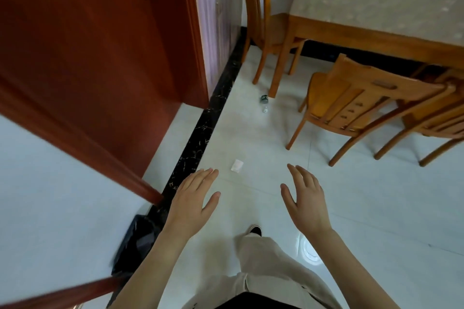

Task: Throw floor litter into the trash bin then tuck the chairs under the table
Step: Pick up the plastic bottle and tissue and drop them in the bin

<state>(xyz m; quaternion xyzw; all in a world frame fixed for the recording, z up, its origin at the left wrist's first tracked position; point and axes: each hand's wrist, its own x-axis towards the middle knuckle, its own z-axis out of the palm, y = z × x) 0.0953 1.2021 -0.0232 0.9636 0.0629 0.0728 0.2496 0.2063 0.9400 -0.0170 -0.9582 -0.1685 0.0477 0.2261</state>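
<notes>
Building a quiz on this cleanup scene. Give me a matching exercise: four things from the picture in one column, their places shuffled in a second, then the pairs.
1. paper scrap
2. small bottle
3. trash bin
4. middle chair

A. pulled out from the table
B. at the foot of the door frame
C. on the floor by a table leg
D. on the floor, ahead of and between the left hand and right hand

Pairs: 1-D, 2-C, 3-B, 4-A

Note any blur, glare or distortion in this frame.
Head view: wide-angle distortion bows the door and table edge; motion blur smears the black bag at lower left; a glare patch whitens the floor at lower right; left hand and right hand look fairly sharp.
</notes>
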